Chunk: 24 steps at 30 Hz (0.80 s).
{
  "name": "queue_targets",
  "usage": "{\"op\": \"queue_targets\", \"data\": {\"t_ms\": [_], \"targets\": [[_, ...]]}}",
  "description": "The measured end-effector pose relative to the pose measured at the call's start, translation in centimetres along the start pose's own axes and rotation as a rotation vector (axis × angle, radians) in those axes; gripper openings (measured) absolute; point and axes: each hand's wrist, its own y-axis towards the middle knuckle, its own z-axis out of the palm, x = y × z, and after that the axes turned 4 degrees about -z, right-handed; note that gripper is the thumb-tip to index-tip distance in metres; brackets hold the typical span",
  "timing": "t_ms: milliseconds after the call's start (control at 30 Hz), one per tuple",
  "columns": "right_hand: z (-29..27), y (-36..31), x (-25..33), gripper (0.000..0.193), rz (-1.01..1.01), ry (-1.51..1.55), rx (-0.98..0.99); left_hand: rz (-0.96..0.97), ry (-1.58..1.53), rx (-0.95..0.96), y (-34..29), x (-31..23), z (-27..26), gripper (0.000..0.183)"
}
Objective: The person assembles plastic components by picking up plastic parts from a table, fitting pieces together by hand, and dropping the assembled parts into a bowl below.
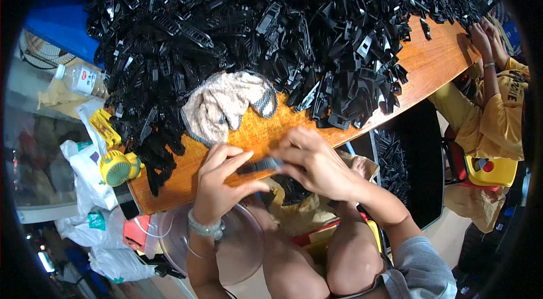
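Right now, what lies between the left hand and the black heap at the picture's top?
In the head view, the crumpled cloth lies between the left hand and that black heap, on the wooden table.

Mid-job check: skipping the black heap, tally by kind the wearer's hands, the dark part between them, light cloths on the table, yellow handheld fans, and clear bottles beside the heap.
Hands: 2 (left hand, right hand)
Dark part, blurred: 1
Light cloth: 1
Yellow handheld fan: 1
Clear bottle: 1
Total: 6
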Motion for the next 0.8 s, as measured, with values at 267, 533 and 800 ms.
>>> {"op": "queue_targets", "data": {"t_ms": [267, 533, 800], "targets": [[-2.3, -2.1, 2.9, 0.036, 0.072, 0.043, -0.075, 0.094, 0.394, -0.281, 5.4, 1.7, 0.3, 0.030], [-3.2, -5.2, 1.3, 0.023, 0.103, 0.065, -0.206, 0.126, 0.048, -0.018, -0.1, -3.8, 4.1, 0.034], [-3.1, -4.4, 1.3, 0.020, 0.016, -0.082, -0.531, 0.159, 0.312, 0.014, 3.7, -3.3, 4.7, 0.027]]}}
